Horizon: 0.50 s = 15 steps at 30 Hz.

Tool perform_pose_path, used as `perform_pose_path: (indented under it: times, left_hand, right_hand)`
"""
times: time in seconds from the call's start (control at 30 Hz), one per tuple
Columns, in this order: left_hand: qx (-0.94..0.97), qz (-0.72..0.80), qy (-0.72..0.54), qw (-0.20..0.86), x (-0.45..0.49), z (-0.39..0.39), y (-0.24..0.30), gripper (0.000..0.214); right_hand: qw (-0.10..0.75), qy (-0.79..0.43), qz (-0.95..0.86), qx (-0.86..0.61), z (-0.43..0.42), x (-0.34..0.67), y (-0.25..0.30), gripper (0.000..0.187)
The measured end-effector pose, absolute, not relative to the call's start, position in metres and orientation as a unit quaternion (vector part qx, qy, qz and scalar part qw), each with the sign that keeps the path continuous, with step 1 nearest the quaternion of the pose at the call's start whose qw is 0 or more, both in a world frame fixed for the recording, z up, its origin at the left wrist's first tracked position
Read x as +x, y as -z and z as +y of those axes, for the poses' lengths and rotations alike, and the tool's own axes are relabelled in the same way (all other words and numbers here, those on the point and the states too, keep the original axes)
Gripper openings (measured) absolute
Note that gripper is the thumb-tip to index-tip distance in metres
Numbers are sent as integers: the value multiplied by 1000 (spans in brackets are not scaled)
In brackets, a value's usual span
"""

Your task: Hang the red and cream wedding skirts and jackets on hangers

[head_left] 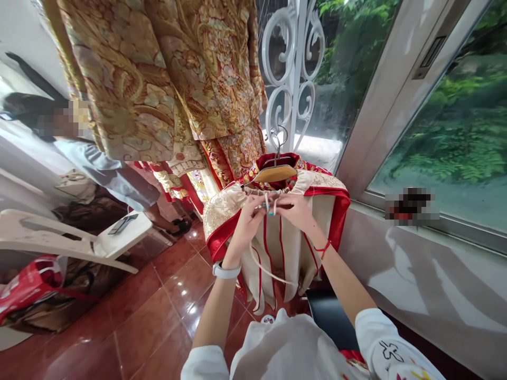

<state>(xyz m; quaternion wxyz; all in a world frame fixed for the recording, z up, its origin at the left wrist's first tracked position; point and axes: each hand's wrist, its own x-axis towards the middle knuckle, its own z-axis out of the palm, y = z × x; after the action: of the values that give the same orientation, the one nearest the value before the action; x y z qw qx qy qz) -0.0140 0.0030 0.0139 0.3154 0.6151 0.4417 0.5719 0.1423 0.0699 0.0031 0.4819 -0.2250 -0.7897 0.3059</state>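
Fingers (259,207) pinched on cream cord (264,273) | left hand (246,226), right hand (296,212) | red-trimmed robe (277,250) (wooden hanger (274,173) above)

Head-worn view, facing forward and down, close above left hand (246,228) and right hand (296,212)

Left hand (247,227), right hand (296,212), raised close together, fingers (266,203) bent inward

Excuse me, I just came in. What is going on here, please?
A person's left hand and right hand are both working at the collar of a cream and red embroidered garment. It hangs on a wooden hanger from a white metal window grille. A pale cord loops down below the hands. A gold embroidered robe hangs beside it, and another person stands further left, near a white plastic chair.
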Motion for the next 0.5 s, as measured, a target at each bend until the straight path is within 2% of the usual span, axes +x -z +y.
perform_pose_path:
  times: [0.07,0.17,0.5]
  left_hand:
    - [675,453,-529,242,-13,9,-14,31]
    - [727,460,-478,175,-17,13,-8,35]
    - [789,420,-440,88,-32,22,-4,21]
  right_hand:
    - [425,-326,-817,-216,71,140,-3,22]
    - [414,-318,-824,-221,73,143,3,20]
    - [374,-267,-868,-185,74,156,3,20]
